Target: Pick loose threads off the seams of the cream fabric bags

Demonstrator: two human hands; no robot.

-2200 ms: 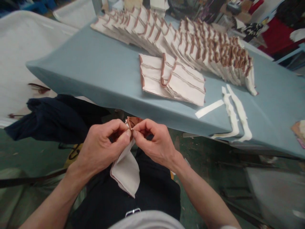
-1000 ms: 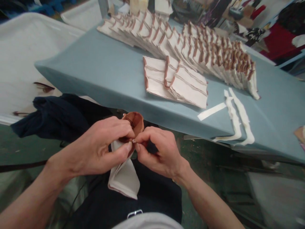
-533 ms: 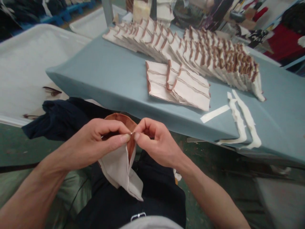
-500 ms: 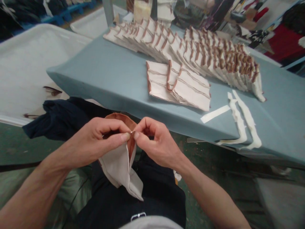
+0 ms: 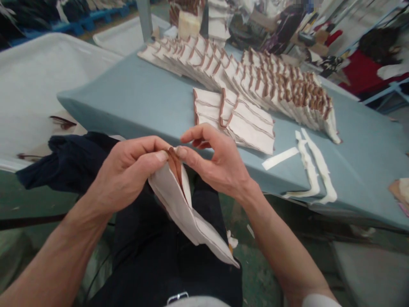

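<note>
Cloth hangs nr side of table; L hand pinches its top, prob. to steady it; R hand thumb there too, fingers apart, maybe for room. On table: strips nr edge, pile behind, rows farther, fanned prob. so edges show.

No lettering, label, brand, number or sign can be read anywhere in view.
</note>
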